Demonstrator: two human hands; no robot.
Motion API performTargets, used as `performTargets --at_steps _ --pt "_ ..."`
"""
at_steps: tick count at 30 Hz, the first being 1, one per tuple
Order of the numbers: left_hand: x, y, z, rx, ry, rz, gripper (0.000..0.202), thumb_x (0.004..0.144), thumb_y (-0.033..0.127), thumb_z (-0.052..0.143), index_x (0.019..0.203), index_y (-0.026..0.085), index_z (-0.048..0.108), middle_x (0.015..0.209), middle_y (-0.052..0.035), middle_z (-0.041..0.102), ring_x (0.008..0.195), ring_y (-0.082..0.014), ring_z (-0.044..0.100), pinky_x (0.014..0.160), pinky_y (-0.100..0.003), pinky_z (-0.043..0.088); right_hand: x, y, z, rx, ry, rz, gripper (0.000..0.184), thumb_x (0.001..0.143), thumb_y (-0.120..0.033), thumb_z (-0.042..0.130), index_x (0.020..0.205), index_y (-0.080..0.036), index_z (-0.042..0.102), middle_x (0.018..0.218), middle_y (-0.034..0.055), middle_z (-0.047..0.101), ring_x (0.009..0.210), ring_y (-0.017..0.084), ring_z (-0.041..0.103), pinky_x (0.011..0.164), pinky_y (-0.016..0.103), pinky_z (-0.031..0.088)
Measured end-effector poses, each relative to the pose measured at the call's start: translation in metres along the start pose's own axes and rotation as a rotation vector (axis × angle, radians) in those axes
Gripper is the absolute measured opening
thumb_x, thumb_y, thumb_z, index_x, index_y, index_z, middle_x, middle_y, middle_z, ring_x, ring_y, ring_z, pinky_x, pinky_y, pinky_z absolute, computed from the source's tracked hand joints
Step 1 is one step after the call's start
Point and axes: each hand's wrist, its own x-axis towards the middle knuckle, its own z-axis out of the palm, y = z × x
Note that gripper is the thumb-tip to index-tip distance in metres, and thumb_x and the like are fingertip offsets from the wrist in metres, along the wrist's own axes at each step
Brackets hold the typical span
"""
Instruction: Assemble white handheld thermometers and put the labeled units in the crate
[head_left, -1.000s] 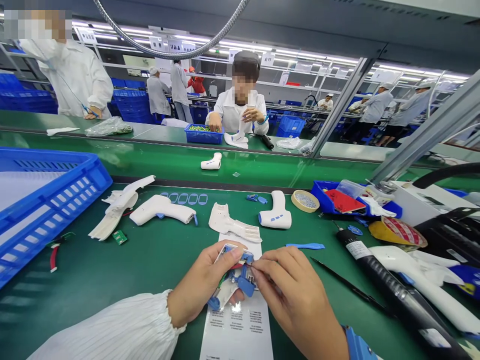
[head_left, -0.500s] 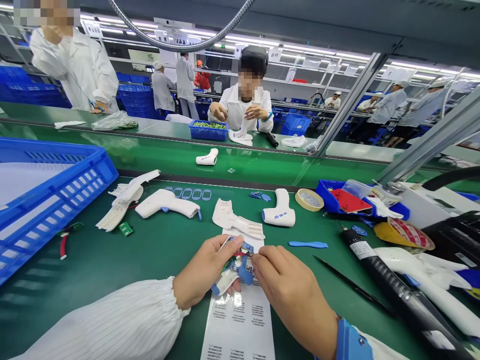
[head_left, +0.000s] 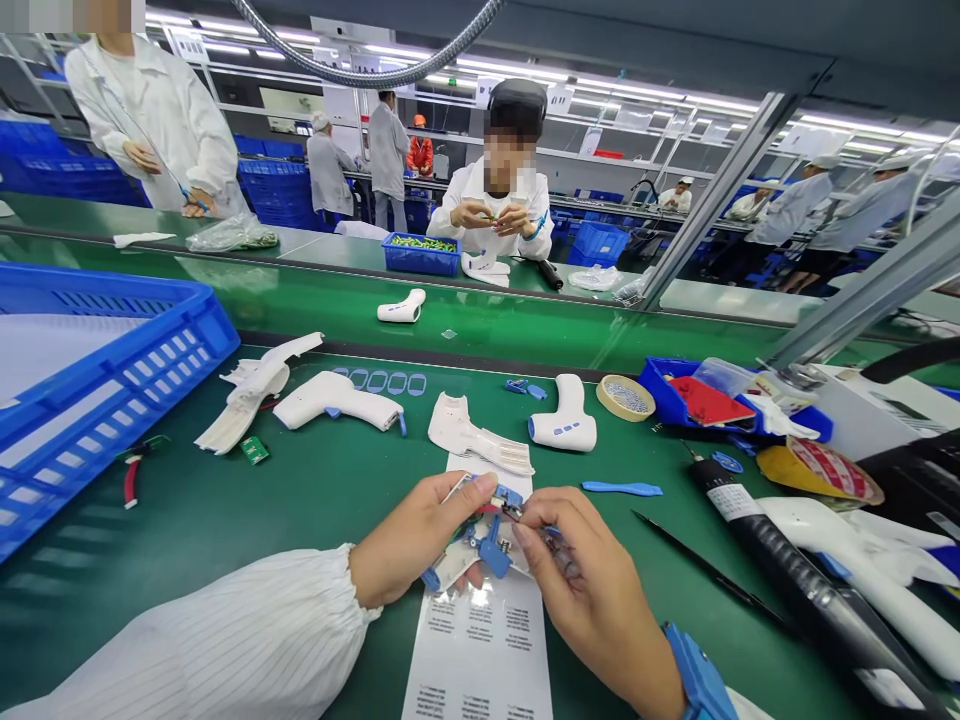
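My left hand [head_left: 420,535] is closed around an opened white thermometer housing [head_left: 454,565] with blue parts, a red wire and a bit of green board inside. My right hand [head_left: 592,575] is at the housing's right side, thumb and fingers pinched near a small blue-and-metal part [head_left: 508,498]; what lies between the fingertips is hidden. Below the hands a sheet of printed labels [head_left: 476,650] lies on the green bench. Just beyond them rests an empty white housing shell [head_left: 480,435]. An assembled white gun-shaped thermometer [head_left: 566,415] lies to its right.
A blue crate [head_left: 217,335] fills the left side. Farther in are another thermometer [head_left: 337,400] and a green circuit board [head_left: 255,450]. At right are a blue pry tool [head_left: 622,488], black tweezers [head_left: 705,565], an electric screwdriver [head_left: 795,570] and a blue bin [head_left: 660,385]. A co-worker [head_left: 495,205] sits opposite.
My right hand has turned, its thumb showing more, and shifted slightly right of the housing. A thermometer on the green belt has moved left. The seated co-worker's hands have come together.
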Motion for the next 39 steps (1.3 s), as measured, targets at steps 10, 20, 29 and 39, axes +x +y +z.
performTargets --at_steps 10,20,29,39 --pt "0.001 0.000 0.000 -0.060 0.021 -0.004 0.040 0.080 0.057 0.048 0.078 0.016 0.054 0.052 0.0002 0.058 0.038 -0.0089 0.046 0.034 -0.017 0.036 -0.002 -0.003 0.001 -0.327 0.150 -0.241 0.020 0.084 -0.007 0.048 0.092 -0.016 0.063 0.075 0.0051 0.064 0.068 0.017 0.053 0.062 0.031 0.041" --pt "0.001 -0.002 0.001 -0.016 0.063 0.070 0.037 0.081 0.053 0.049 0.083 0.017 0.055 0.059 0.0011 0.058 0.042 -0.0092 0.049 0.039 -0.019 0.039 -0.002 -0.007 -0.002 -0.290 0.001 -0.142 0.022 0.082 -0.008 0.048 0.095 -0.013 0.065 0.084 0.0103 0.061 0.075 0.021 0.052 0.062 0.033 0.046" --pt "-0.017 -0.005 0.006 0.439 0.270 0.478 0.028 0.085 0.038 0.051 0.107 0.021 0.052 0.089 -0.0021 0.062 0.080 -0.0165 0.056 0.075 -0.026 0.043 -0.016 -0.035 0.026 0.835 0.110 0.660 0.027 0.080 -0.043 0.059 0.091 -0.019 0.066 0.059 -0.0015 0.057 0.040 0.006 0.044 0.037 0.017 0.036" --pt "-0.017 -0.010 0.008 0.368 0.168 0.522 0.034 0.080 0.043 0.057 0.106 0.021 0.055 0.097 -0.0057 0.064 0.088 -0.0215 0.059 0.080 -0.032 0.045 -0.011 -0.032 0.039 1.251 0.217 0.798 0.038 0.065 -0.048 0.073 0.061 -0.014 0.057 0.041 -0.0057 0.050 0.034 0.000 0.036 0.036 0.010 0.029"
